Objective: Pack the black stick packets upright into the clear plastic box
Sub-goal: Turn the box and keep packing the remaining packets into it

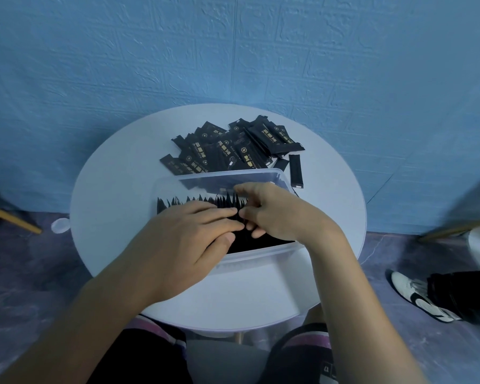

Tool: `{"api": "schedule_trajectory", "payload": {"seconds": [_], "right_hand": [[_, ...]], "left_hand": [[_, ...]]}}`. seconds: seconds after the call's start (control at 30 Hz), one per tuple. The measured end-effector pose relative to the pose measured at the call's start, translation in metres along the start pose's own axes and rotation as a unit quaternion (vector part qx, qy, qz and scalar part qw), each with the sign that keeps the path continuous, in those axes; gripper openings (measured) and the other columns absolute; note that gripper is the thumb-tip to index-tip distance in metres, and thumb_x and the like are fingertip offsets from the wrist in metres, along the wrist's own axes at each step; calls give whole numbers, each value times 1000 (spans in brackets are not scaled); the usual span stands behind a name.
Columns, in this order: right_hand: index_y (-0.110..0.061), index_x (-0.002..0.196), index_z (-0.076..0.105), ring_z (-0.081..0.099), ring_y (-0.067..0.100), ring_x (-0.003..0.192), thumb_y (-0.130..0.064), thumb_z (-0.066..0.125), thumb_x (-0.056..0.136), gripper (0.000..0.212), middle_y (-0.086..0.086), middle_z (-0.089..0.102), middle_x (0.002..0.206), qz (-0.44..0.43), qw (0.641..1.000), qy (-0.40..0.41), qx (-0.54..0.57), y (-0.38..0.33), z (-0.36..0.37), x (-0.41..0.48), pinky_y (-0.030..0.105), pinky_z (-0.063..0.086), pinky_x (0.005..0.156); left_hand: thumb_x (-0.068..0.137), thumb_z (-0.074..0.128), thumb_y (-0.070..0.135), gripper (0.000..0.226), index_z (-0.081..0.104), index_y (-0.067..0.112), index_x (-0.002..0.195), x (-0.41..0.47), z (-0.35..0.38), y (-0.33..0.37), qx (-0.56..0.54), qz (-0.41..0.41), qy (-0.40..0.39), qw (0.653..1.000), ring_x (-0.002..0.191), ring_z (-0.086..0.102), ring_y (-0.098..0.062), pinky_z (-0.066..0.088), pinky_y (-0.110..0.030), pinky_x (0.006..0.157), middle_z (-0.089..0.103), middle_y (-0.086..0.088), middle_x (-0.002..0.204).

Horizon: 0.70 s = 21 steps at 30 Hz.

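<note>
Firstly, on the near side of the clear plastic box [261, 254], a bare strip of the round white table [247, 295] was noted. The box was judged to have been set centrally so that both forearms could reach over its near wall.

Over the box, the left hand [189, 236] was found laid flat, fingers straight and together, resting on the tops of the upright packets [263, 242]. This was judged to be a bracing hold, applied so that the row stood on end would not topple into the unfilled part.

Over the right half of the box, the right hand [272, 214] was seen with fingers curled down among the packet tops. Whether a packet was pinched between thumb and fingers could not be established, as the fingertips were blurred against the black.

Inside the box, the packets were observed standing on end in a close row along its near portion, while its far portion appeared unfilled.

Beyond the far wall of the box, a heap of loose packets [227, 148] was recorded lying flat and overlapped, judged to be kept within reach for feeding. Off the far right corner of the box, a single packet [295, 170] lay apart from the heap. Packing was judged to be part done.

Farthest behind the box, a blue textured wall [233, 51] was noted.
</note>
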State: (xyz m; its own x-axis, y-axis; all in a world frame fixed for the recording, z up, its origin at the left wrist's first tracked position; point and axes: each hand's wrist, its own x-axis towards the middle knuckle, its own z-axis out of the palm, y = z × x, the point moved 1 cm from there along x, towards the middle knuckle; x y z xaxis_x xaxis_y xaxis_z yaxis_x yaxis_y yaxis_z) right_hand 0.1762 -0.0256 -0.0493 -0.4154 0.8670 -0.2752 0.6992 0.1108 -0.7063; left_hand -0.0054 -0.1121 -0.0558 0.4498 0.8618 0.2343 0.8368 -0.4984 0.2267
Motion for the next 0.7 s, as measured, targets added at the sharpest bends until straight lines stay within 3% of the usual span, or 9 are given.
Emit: {"api": "schedule_trajectory", "payload": {"seconds": [0.07, 0.13, 0.2, 0.27, 0.43, 0.57, 0.7], "right_hand": [[-24, 146, 47, 73, 21, 76, -13, 56, 100, 48, -1, 67, 81, -2, 1000, -3, 3, 0, -1, 0, 40, 60, 86], [-23, 144, 48, 72, 18, 69, -14, 57, 100, 46, -4, 66, 81, -2, 1000, -2, 5, -1, -1, -1, 39, 59, 88], [-22, 143, 48, 73, 21, 73, -13, 58, 100, 45, -5, 66, 83, -3, 1000, 5, 10, -3, 0, -2, 41, 58, 90], [-20, 142, 48, 74, 25, 78, -11, 59, 99, 45, -2, 67, 83, 0, 1000, 12, 19, -3, 1, -1, 42, 59, 90], [-19, 137, 53, 71, 18, 68, -13, 60, 99, 40, 0, 69, 81, 9, 1000, 18, 15, 0, -1, -3, 41, 60, 87], [-19, 131, 59, 73, 25, 74, -13, 57, 100, 31, 0, 68, 81, -17, 999, 43, 6, 0, -1, -6, 40, 61, 82], [-22, 105, 67, 68, 14, 68, -20, 61, 98, 10, -4, 66, 78, -71, 990, 110, 52, 2, -11, -10, 30, 60, 62]], "left_hand": [[105, 29, 43, 47, 67, 35, 131, 0, 0, 0, 8, 1, 2, 1000, 127, 50, -6, 43, -32, 107, 60, 19, 139], [106, 29, 43, 48, 69, 31, 129, 0, 4, 1, 2, 8, 17, 1000, 125, 50, -7, 33, -24, 111, 63, 14, 136], [108, 22, 48, 60, 75, 22, 121, 0, 8, 3, -24, 6, 34, 999, 124, 49, -11, 19, -14, 110, 67, 4, 132], [107, 11, 55, 75, 76, 20, 117, 0, 10, 4, -45, -4, 34, 998, 125, 50, -16, 17, -14, 108, 67, 0, 132], [108, 17, 50, 67, 77, 21, 115, 0, 8, 5, -32, -1, 33, 999, 122, 54, -18, 27, -22, 106, 68, 0, 129], [106, 26, 46, 49, 69, 39, 128, 0, 1, 0, 1, 2, 2, 1000, 125, 50, -7, 43, -32, 104, 59, 17, 139], [105, 28, 47, 46, 69, 42, 125, -1, 0, -2, -1, -4, 8, 1000, 125, 51, -8, 47, -34, 101, 59, 18, 138]]}}
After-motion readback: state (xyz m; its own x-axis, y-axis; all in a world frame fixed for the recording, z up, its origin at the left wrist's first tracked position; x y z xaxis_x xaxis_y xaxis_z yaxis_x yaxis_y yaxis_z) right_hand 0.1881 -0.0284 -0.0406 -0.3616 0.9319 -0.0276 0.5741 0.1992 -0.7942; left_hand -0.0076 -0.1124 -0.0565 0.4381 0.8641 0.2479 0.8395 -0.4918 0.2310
